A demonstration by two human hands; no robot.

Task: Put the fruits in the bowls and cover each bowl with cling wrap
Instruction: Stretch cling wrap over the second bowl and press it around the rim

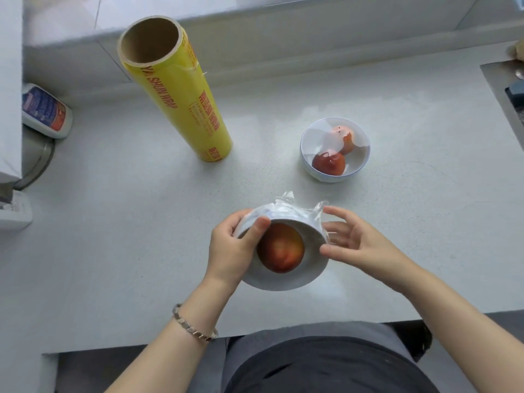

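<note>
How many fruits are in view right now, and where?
3. In the far bowl lie a front fruit and a back fruit. The third fruit is in the near bowl, gripped by the left hand. That hand may hide more.

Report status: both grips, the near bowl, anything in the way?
Left grip holds near bowl, tilted, wrap over it, one fruit inside. Right grip open beside the wrap's loose edge. Far bowl wrapped; roll stands clear.

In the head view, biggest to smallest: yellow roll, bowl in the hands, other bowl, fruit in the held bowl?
1. Yellow roll.
2. Held bowl and far bowl: held one looks bigger, but it is nearer the camera, so unsure.
3. Fruit in the held bowl.
</note>
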